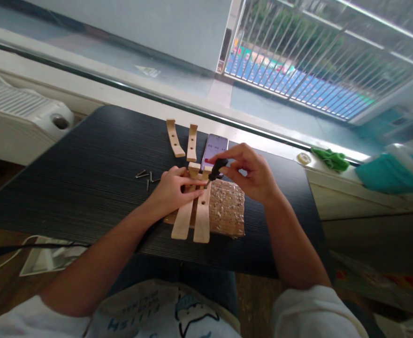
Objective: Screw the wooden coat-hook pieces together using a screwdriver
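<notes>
My right hand (250, 171) grips the black handle of a screwdriver (217, 168), tilted with its tip down at the right-hand curved wooden piece (202, 223). A second wooden piece (182, 223) of like shape lies just left of it. Across both pieces rest the fingers of my left hand (171, 190), holding them close to the screwdriver's tip. Whether the tip sits in a screw is too small to make out. Both pieces lie over a brown block wrapped in clear plastic (227, 206), their near ends sticking out past its front edge.
Two more wooden pieces with holes (174, 138) lie farther back, beside a phone (214, 145) with a lit screen. Several loose screws (148, 178) are left of my left hand. The black table (87, 169) meets a window sill holding a green cloth (329, 158) and a tape roll (304, 158).
</notes>
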Demonstrator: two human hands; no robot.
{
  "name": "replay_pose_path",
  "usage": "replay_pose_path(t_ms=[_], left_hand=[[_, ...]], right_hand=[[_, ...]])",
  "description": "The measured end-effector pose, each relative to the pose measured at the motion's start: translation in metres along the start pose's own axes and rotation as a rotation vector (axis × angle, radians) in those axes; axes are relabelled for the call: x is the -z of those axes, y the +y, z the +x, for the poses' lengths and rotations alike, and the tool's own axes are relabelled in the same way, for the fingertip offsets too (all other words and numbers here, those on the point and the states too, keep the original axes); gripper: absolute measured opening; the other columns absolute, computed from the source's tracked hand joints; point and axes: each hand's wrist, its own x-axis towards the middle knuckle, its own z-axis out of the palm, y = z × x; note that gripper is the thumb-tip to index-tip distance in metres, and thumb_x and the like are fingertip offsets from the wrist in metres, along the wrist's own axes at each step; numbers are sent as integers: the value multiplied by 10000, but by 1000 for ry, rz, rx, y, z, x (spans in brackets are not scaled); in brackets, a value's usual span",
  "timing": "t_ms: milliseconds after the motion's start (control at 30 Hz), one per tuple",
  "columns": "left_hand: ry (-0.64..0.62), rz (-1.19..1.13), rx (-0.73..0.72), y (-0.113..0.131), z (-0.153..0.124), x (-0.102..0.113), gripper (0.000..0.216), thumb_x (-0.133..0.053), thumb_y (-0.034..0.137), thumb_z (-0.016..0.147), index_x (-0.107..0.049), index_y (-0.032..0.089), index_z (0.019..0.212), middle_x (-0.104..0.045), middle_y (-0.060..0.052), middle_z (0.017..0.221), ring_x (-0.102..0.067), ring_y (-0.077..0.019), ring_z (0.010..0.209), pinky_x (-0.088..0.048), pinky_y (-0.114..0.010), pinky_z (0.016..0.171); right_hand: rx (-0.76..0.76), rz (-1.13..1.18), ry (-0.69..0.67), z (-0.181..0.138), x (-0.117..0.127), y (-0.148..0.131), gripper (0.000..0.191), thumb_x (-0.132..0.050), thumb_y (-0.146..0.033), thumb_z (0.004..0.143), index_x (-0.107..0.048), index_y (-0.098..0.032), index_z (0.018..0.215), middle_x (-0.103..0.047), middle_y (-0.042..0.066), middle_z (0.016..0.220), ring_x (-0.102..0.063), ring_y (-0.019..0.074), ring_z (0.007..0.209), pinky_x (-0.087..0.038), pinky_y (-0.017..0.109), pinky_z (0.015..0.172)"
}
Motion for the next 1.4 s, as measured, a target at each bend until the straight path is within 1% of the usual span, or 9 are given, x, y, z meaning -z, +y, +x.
replay_pose_path(t_ms=[100,200,433,567,667,767,933,1233,1400], left_hand=[[-3,-7,0,0,0,0,243,-734,295,785,-757,304,1026,-678,-43,994,-520,-234,921,-434,-416,878],[-5,-24,2,0,0,0,245,-739,286,781,-760,297,1024,-681,-47,1020,-521,-242,933,-431,-423,888],[7,-30,-5,-1,0,-1,242,-746,282,772,-763,297,1013,-682,-46,986,-524,-236,917,-437,-418,886],[2,-29,-11,-1,0,-1,240,-741,284,779,-762,293,1018,-684,-50,997,-524,-239,920,-440,-425,892],[4,-30,-11,-1,0,-1,243,-739,291,781,-760,288,1024,-681,-56,994,-526,-240,920,-445,-429,901],[11,-34,-12,-2,0,-1,247,-742,295,778,-761,292,1024,-675,-55,969,-527,-236,915,-451,-421,902],[13,-33,-8,-2,0,-1,242,-742,300,778,-763,301,1020,-670,-50,950,-527,-235,917,-449,-428,918],[23,-42,-20,-3,0,-2,248,-749,304,775,-763,294,1023,-669,-52,932,-530,-237,909,-449,-425,908],[11,-40,0,-1,0,-1,240,-739,300,784,-762,290,1022,-670,-52,955,-527,-238,924,-447,-434,923]], right_hand=[[0,4,25,0,-1,0,170,-568,-229,879,-550,-223,1048,-721,6,1003,-496,19,482,-407,208,454],[9,10,52,1,-1,-1,149,-590,-244,870,-562,-218,1014,-729,9,956,-411,14,442,-355,207,421],[3,-26,87,2,-2,-2,151,-608,-263,860,-577,-218,1001,-706,-17,832,-348,19,433,-311,207,415],[19,-47,111,1,-3,-1,151,-630,-266,850,-591,-217,988,-626,-51,712,-349,27,449,-318,207,432],[33,-65,138,1,-4,0,158,-642,-269,845,-605,-219,990,-526,-76,629,-364,37,465,-331,209,450],[29,-80,150,1,-5,0,159,-650,-263,833,-609,-218,980,-461,-89,590,-365,41,465,-333,213,454],[17,-97,165,2,-5,-1,161,-661,-265,823,-612,-225,971,-423,-95,570,-362,46,465,-329,215,446],[37,-123,197,1,-7,1,177,-686,-274,818,-618,-234,976,-408,-98,578,-367,44,471,-349,220,462],[39,-169,225,1,-8,4,185,-685,-310,818,-609,-236,970,-400,-95,586,-377,51,479,-356,228,464]])
